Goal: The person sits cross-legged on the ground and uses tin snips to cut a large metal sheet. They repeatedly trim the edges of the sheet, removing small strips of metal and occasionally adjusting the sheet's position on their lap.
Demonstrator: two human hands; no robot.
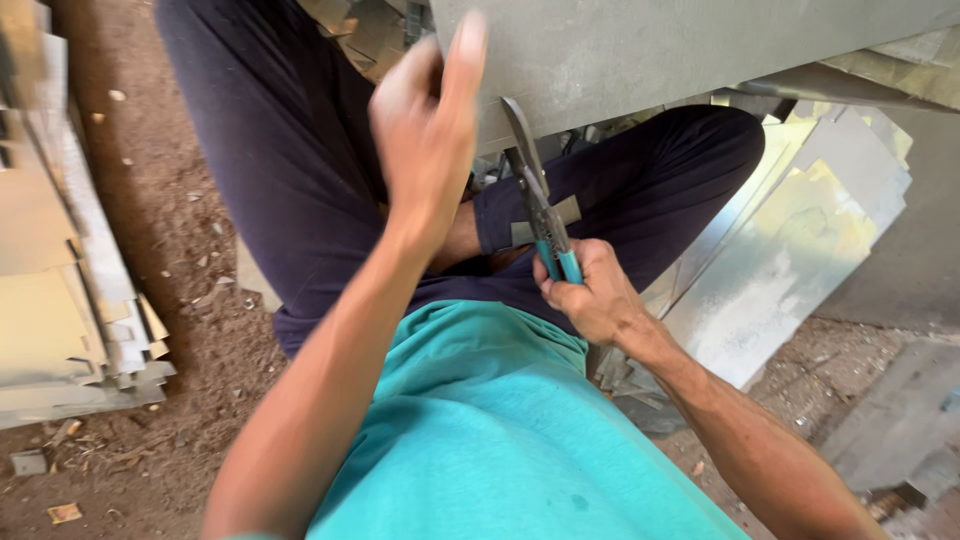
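My right hand (592, 295) grips the teal handles of metal snips (540, 205), whose blades point up and bite the lower edge of a large grey metal sheet (650, 45). My left hand (430, 130) is raised at the sheet's left lower edge, blurred, with fingers together against the metal; whether it grips the sheet I cannot tell. I sit cross-legged in dark trousers and a teal shirt.
A stack of cut metal pieces (60, 280) lies on the dirt floor at the left. More shiny sheet offcuts (800, 230) lean at the right. Small metal scraps (28, 462) dot the brown ground.
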